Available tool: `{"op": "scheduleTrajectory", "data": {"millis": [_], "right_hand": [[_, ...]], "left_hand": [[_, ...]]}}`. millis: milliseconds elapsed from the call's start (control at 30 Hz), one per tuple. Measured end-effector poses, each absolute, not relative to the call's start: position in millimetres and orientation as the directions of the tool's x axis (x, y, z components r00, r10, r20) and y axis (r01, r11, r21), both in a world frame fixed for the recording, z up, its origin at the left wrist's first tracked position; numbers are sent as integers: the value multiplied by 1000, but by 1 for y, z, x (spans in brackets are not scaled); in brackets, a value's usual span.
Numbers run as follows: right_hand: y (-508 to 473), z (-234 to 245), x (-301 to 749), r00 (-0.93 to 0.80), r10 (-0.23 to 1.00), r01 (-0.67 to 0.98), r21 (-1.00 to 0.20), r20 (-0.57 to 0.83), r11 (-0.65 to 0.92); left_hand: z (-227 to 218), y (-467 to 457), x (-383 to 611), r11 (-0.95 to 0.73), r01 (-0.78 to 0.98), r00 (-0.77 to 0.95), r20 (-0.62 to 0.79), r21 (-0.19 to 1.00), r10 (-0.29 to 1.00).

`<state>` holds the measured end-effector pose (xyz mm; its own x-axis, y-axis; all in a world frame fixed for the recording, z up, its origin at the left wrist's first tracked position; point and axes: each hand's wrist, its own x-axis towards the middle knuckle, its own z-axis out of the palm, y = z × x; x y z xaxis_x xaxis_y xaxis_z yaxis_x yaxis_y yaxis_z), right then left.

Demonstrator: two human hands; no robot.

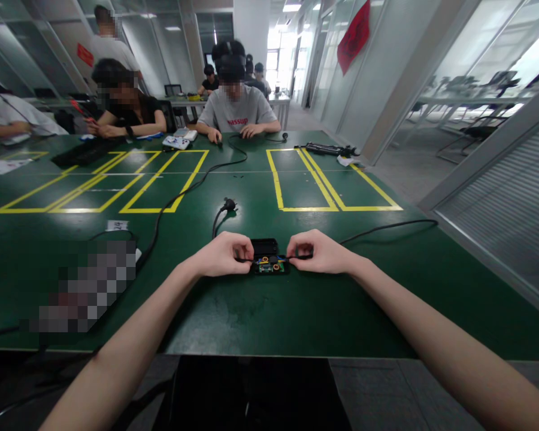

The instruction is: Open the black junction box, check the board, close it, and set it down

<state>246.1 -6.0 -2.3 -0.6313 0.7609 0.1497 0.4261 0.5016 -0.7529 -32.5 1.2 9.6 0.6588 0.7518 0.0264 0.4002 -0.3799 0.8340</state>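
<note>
An opened black power adapter case [265,246] lies on the green table in front of me, its lid tilted up at the back. Inside sits a green circuit board [266,269] with copper coils and coloured wires. At the case's left end, my left hand [227,254] pinches a black cable between thumb and fingers. On the opposite end, my right hand [318,252] grips another black cable [304,257] close to the board. Behind my left hand rests a black power plug [229,205], its cord running down toward that hand.
A long black cable [179,194] crosses the table on the left. Yellow tape rectangles [308,209] mark the surface. A black cable [386,226] extends right. Across the table a person [238,111] handles a cord. A black folded stand-like object [327,149] lies at the far right.
</note>
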Motion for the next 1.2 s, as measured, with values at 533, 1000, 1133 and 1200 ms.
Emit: {"op": "scheduleTrajectory", "data": {"millis": [533, 1000, 1133, 1200], "right_hand": [[-5, 7, 251, -667, 744, 451, -818, -42, 358], [-2, -3, 250, -701, 692, 391, -719, 171, 574], [2, -4, 252, -701, 685, 420, -662, 197, 621], [3, -4, 253, -698, 684, 439, -628, 211, 643]], "left_hand": [[13, -3, -26, -380, 399, 644, 39, 835, 764], [3, 7, -33, -330, 412, 626, -1, 850, 780], [-2, 10, -32, -414, 426, 623, 71, 805, 779], [-4, 11, -32, -474, 448, 613, 126, 758, 780]]}}
